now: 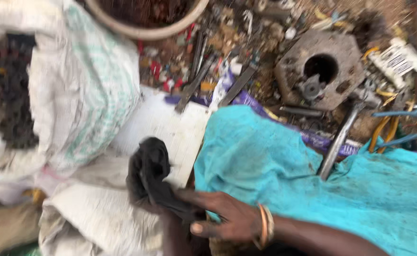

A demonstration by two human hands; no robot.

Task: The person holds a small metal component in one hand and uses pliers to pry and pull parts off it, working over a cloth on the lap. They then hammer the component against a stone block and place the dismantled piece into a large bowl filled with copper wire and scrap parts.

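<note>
My right hand (227, 219), with bangles on the wrist, reaches in from the lower right and pinches a crumpled black rag-like piece (148, 173). The piece hangs over a white board (170, 125) and a white woven sack (99, 213). Just below the piece is a dark, blurred shape (173, 237) that may be my left hand; its fingers are hidden. A teal cloth (284, 166) covers my lap on the right, right behind my right hand.
A full white sack (80, 85) of dark scrap stands at the left. A round basin's rim (147, 31) is at the top. Beyond the cloth lie a hexagonal metal block (320, 68) with a hole, metal rods (339, 142), pliers (398, 125) and mixed scrap.
</note>
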